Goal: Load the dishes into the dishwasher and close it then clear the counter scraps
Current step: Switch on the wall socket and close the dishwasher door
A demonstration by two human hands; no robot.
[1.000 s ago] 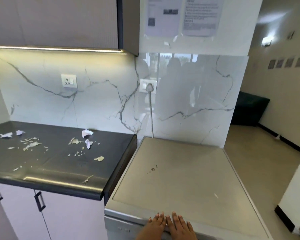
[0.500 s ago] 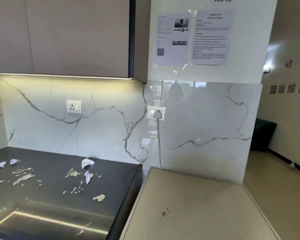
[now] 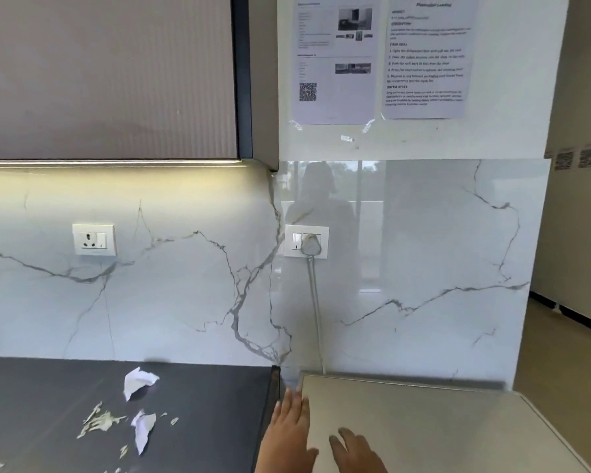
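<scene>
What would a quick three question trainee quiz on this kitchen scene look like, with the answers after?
1. True or false: the paper scraps are cleared off the dark counter.
2. The plug sits in which socket: A, the one left above the counter; B, the one right above the dishwasher top?
3. Fill in: both the left hand and the right hand have ____ fingers and hold nothing.

Key: 1 false; 2 B; 3 straight.
</scene>
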